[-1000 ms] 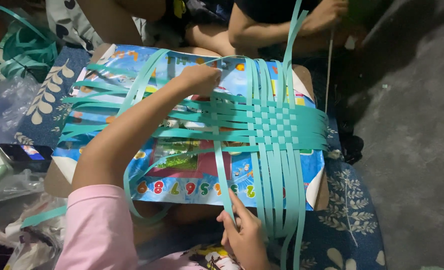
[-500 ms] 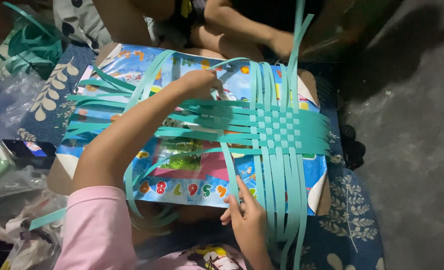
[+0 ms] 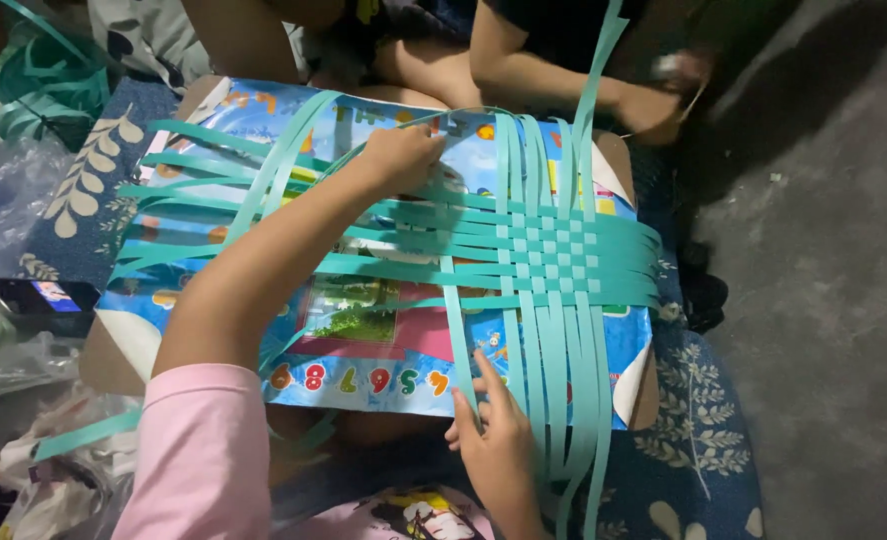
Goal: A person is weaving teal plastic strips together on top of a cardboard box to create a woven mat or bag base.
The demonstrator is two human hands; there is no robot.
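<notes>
On the colourful printed board (image 3: 383, 350) in front of me lie the long teal plastic strips (image 3: 563, 260), partly woven into a tight checkered patch at the right side. My left hand (image 3: 400, 157) reaches across the board and its fingers are curled down on the loose horizontal strips near the top; I cannot tell if it pinches one. My right hand (image 3: 498, 440) is at the near edge, fingers spread almost flat, pressing one vertical strip (image 3: 460, 340) against the board. Beside the board at my left lies a dark phone (image 3: 41, 298) on the blue leaf-patterned mat (image 3: 73, 190). Another person's hand (image 3: 653, 105) rests beyond the far edge.
</notes>
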